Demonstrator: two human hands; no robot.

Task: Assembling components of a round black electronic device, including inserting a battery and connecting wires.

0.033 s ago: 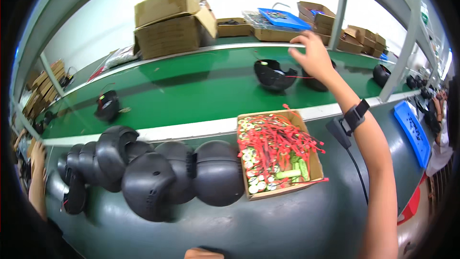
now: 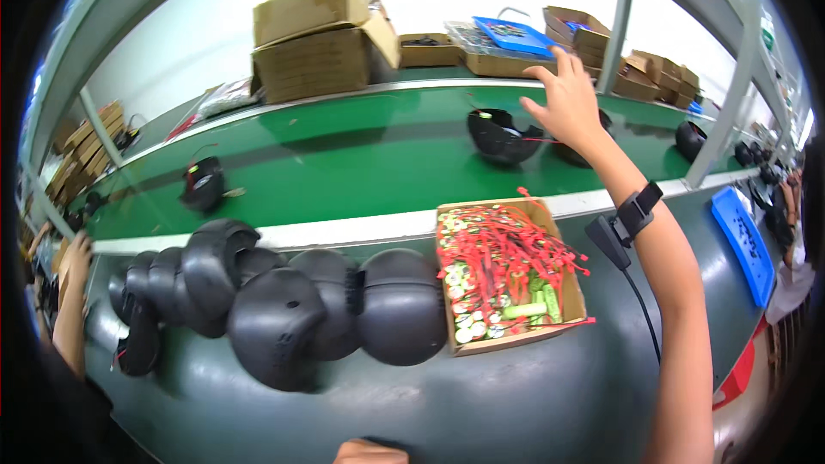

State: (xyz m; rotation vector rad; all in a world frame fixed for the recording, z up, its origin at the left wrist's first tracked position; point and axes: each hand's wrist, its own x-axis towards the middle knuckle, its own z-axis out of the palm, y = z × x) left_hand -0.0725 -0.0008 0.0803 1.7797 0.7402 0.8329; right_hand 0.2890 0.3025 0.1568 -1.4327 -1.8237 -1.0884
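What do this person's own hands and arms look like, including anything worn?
The right hand is gloveless, its forearm bare. A black strap circles the wrist, with a dark block and thin black cable. Only a bare part of the left hand shows.

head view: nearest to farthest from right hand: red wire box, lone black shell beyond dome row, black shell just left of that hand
1. Wired black shell, just left of the right hand
2. Red wire box, on the near table
3. Lone black shell, beyond the dome row, far left
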